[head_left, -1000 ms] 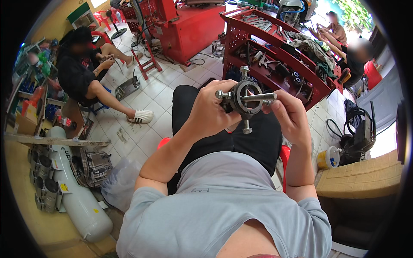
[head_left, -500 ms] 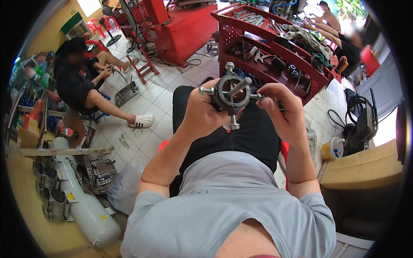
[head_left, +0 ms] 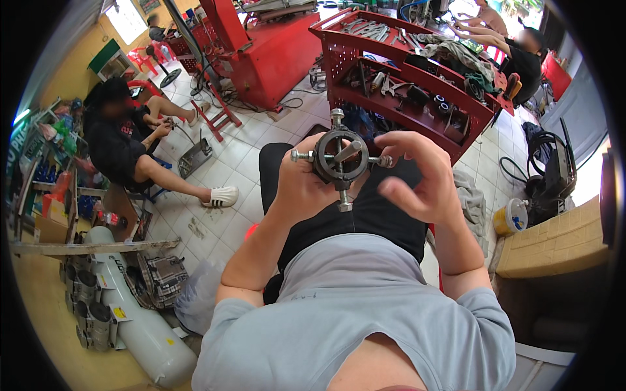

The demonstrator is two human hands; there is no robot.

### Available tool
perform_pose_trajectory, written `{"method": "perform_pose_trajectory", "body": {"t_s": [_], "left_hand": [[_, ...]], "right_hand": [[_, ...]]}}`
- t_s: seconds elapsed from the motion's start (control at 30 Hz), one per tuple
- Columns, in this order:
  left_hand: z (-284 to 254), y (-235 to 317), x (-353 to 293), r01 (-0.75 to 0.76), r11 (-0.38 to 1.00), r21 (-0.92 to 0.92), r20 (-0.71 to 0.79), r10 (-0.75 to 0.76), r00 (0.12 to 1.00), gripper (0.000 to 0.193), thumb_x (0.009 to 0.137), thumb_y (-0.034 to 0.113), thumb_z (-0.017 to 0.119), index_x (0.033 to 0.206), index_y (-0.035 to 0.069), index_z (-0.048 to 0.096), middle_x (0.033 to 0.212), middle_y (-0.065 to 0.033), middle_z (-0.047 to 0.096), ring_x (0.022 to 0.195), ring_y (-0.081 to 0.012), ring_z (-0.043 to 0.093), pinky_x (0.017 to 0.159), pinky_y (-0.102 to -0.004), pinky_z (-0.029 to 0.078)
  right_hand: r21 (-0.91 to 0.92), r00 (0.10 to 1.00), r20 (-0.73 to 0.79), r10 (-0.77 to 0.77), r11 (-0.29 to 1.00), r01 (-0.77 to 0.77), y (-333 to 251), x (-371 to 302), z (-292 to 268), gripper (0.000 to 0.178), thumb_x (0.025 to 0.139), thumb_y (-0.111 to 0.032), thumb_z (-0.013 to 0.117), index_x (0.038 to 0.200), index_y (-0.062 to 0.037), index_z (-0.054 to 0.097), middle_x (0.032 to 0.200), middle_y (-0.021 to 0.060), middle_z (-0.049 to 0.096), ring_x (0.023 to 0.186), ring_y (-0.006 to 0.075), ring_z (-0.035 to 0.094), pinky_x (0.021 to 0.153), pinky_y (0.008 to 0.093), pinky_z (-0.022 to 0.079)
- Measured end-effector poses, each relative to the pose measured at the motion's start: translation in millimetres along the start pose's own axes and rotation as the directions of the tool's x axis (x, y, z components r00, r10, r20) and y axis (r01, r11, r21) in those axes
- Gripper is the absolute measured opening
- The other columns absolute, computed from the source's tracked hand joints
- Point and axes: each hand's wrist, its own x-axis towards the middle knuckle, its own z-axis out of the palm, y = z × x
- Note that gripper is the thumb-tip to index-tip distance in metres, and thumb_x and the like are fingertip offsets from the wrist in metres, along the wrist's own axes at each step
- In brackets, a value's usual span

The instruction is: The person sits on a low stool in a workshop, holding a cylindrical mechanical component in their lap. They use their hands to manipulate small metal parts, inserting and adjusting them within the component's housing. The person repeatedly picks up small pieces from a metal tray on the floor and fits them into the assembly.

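A dark metal ring (head_left: 320, 154) with bolts screwed in around its rim is held up over my lap. A grey rod (head_left: 352, 150) pokes out through its middle. My left hand (head_left: 300, 190) is closed around the ring's left and rear side; some of its fingers are hidden behind it. On the right side sticks out a silver bolt (head_left: 387, 161). My right hand (head_left: 422, 179) is beside that bolt's head, thumb and fingers spread apart on either side of it, gripping nothing.
Ahead stands a red tool cart (head_left: 417, 124) loaded with wrenches, tools and rags. To the left a seated person (head_left: 120, 133) handles a small part. A white cylinder tank (head_left: 140, 332) lies at lower left. A yellow-white bucket (head_left: 508, 217) stands at right.
My right thumb and fingers have come off the right bolt and spread apart. The ring has shifted slightly left in my left hand, and the view has moved a little.
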Motion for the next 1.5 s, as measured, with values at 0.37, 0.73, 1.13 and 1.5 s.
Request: {"method": "perform_pose_trajectory", "body": {"t_s": [0.37, 0.73, 1.13, 1.5], "left_hand": [[-4.2, -3.8, -2.4, -0.016, 0.992, 0.124, 0.061, 0.008, 0.998, 0.037, 0.069, -0.001, 0.079, 0.096, -0.001, 0.054, 0.090, -0.0104, 0.067, 0.088, -0.0149, 0.066, 0.076, -0.0277, 0.054], [-4.8, -8.2, -1.6, -0.074, 0.995, 0.062, 0.036, 0.072, 0.997, 0.037, 0.068, -0.001, 0.080, 0.095, 0.000, 0.054, 0.090, -0.0109, 0.067, 0.088, -0.0155, 0.067, 0.076, -0.0277, 0.055], [-0.3, 2.3, -1.9, 0.019, 0.999, 0.033, -0.019, -0.018, 1.000, 0.040, 0.062, 0.002, 0.081, 0.096, 0.001, 0.060, 0.092, -0.0086, 0.067, 0.084, -0.0149, 0.065, 0.075, -0.0276, 0.052], [-5.5, -6.8, -3.2, -0.115, 0.990, 0.081, 0.066, 0.110, 0.992, 0.037, 0.067, -0.001, 0.080, 0.094, -0.002, 0.056, 0.090, -0.0122, 0.067, 0.086, -0.0162, 0.066, 0.075, -0.0274, 0.053]], "right_hand": [[-0.071, 0.998, 0.025, -0.064, 0.995, 0.066, 10.8, -1.8, 1.0, 0.028, 0.074, -0.011, 0.074, 0.097, -0.0037, 0.061, 0.076, 0.0053, 0.061, 0.068, 0.0209, 0.060, 0.063, 0.0316, 0.044], [-0.033, 0.997, 0.031, -0.076, 0.997, 0.077, 7.3, -0.8, 0.9, 0.027, 0.074, -0.010, 0.075, 0.096, -0.0036, 0.061, 0.075, 0.0053, 0.060, 0.067, 0.0202, 0.058, 0.062, 0.0309, 0.044], [0.051, 1.000, -0.017, -0.006, 0.999, 0.007, 0.8, -1.1, 2.8, 0.031, 0.074, -0.010, 0.074, 0.100, -0.0053, 0.060, 0.074, 0.0042, 0.060, 0.066, 0.0191, 0.059, 0.062, 0.0305, 0.043], [0.027, 0.998, -0.005, -0.062, 0.998, 0.062, 2.1, -1.9, 5.1, 0.022, 0.078, -0.016, 0.072, 0.095, -0.0062, 0.061, 0.069, 0.0031, 0.060, 0.063, 0.0196, 0.058, 0.060, 0.0311, 0.040]]}}
